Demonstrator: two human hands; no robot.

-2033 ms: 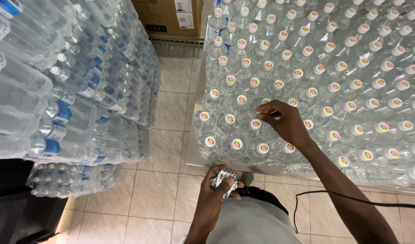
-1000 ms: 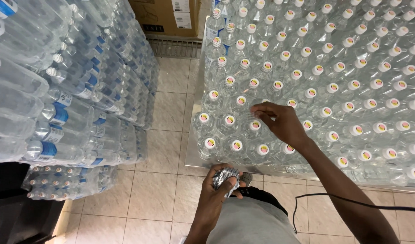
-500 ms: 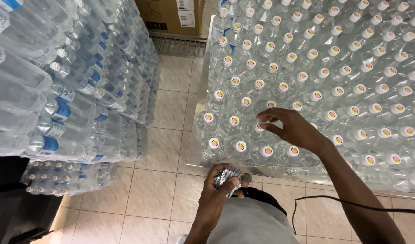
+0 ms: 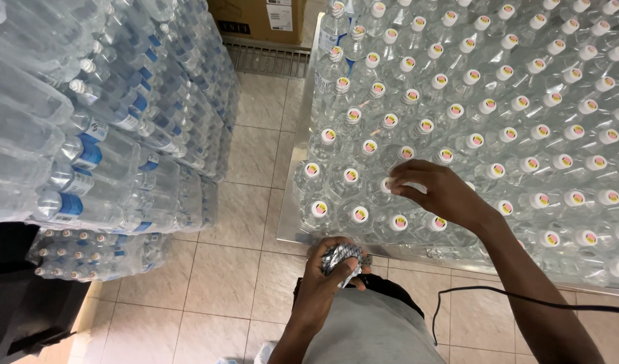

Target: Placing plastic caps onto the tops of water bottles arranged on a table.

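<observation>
Seemingly mid-way along the front rows, the head view shows the right hand (image 4: 444, 194) spread narrow over the block of clear plastic water bottles with white caps (image 4: 498, 121), fingertips (image 4: 395, 185) pinching one cap near the block's front-left corner. The left hand (image 4: 326, 280) is closed around a small crumpled silvery wad (image 4: 342, 257), held just below the block's front edge, above the beige tiled floor (image 4: 222, 269). Caps look alike, so what is done cannot be told. Stacked shrink-wrapped bottle packs with blue labels (image 4: 100, 148) stand left.
</observation>
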